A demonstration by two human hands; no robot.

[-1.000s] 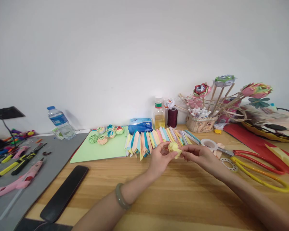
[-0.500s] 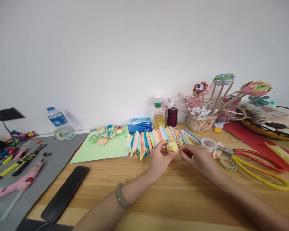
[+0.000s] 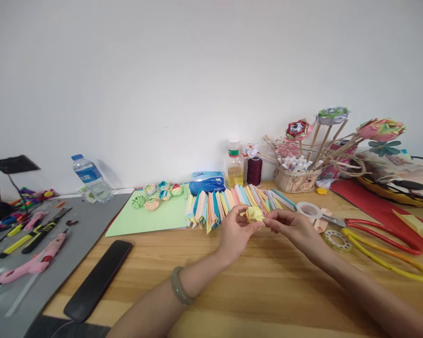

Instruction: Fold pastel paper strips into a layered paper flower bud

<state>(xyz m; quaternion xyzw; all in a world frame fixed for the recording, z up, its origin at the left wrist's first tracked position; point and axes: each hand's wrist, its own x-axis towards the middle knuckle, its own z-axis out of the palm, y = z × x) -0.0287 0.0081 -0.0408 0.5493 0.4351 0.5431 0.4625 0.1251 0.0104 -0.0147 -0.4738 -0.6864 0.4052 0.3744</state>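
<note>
- Here we are: our left hand (image 3: 234, 232) has a narrow pinch on the yellow paper (image 3: 254, 214), thumb below and fingers behind.
- Our right hand (image 3: 296, 230) meets it from the other side, fingertips drawn together at the paper's near edge; we cannot tell how firmly they grip.
- And there's the change! A second ago a loose end hangs below our left thumb; now the paper sits rounder and tighter between both hands, so we judge the shaping is moving along, though not clearly finished.
- Just beyond our left hand, the folded strips (image 3: 208, 211) fan out; farther left, small flowers (image 3: 177, 189) rest on the green sheet (image 3: 144, 226).
- Right of our right hand, we spot scissors (image 3: 348, 224).
</note>
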